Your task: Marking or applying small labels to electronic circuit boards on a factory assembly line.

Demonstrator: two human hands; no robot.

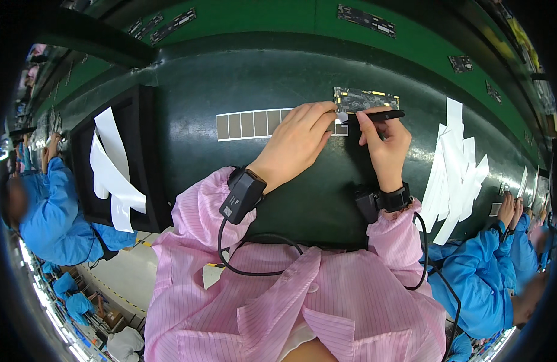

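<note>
A strip of grey square stickers (pixel 247 125) on white backing lies across the dark green bench. My left hand (pixel 299 136) rests over its right part, fingers stretched toward the right; the thumb is hidden beneath. My right hand (pixel 384 145) is closed around a slim black pen-like tool (pixel 387 115), its thin tip at the strip's right end, near my left fingertips. Whether it is a pen or tweezers I cannot tell. Just beyond both hands is a dark circuit board (pixel 367 99) with yellow patches, its near edge partly covered by my right fingers.
A pile of white paper strips (pixel 450 181) lies to the right. On the left, a black tray (pixel 147 145) holds curled white strips (pixel 112 160). More circuit boards (pixel 367 21) lie on a green surface beyond the bench. People in blue sit on both sides. Cables hang from my wrist devices (pixel 242 196).
</note>
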